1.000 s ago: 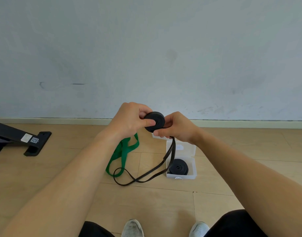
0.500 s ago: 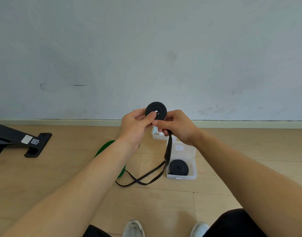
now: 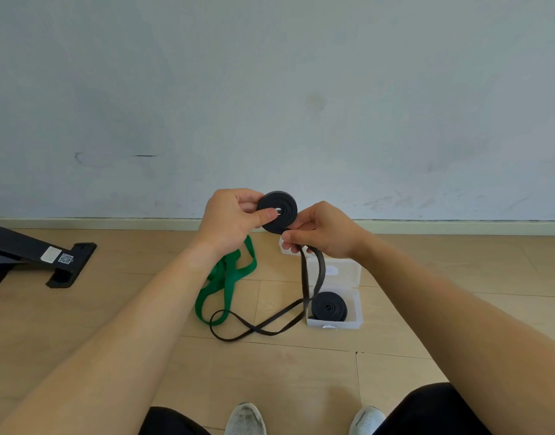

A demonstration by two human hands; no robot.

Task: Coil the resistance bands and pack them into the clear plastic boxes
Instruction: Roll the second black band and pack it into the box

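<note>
Coil (image 3: 285, 205) upright, face-on — loose tail (image 3: 305, 277) hangs straight down.

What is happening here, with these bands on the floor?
A person is partway through coiling a black resistance band. The left hand grips the black coil, thumb across its face, and the right hand pinches the loose tail just below it; the rest trails down to the floor. A second coil lies in the open clear box, and a green band lies uncoiled on the floor.

Far clear box (image 3: 285, 250) mostly behind right hand (image 3: 324, 235)
</note>
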